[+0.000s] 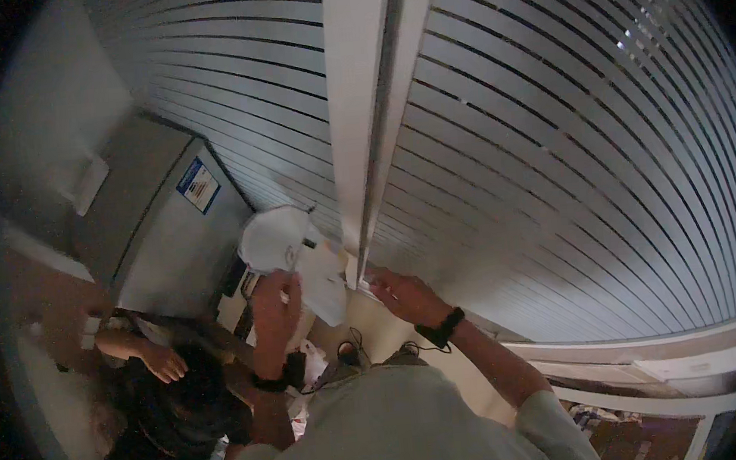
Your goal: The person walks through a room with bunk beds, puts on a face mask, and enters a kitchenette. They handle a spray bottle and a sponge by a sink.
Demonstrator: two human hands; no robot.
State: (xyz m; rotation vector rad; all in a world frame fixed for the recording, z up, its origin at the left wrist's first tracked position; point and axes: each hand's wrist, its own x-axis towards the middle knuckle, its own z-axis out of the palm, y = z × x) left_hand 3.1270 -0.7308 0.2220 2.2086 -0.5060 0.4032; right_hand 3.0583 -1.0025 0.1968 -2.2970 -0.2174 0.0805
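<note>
My left hand (277, 311) is closed at the lower edge of a rounded white object (274, 242) with a small mark on it; its exact kind is unclear in the dim light. A pale, sheet-like white thing (325, 292) hangs beside it. With bent fingers, my right hand (406, 296) grips the edge of a white upright door frame (367, 143). Its fingertips are partly hidden against the frame. Both wrists carry dark bands.
Striped frosted glass panels (552, 146) rise on both sides of the frame. To the left stands a grey refrigerator (181, 210) with a blue-and-white label. Another person in dark clothes (178, 401) is close by at lower left. A white ledge (655, 367) runs along the right.
</note>
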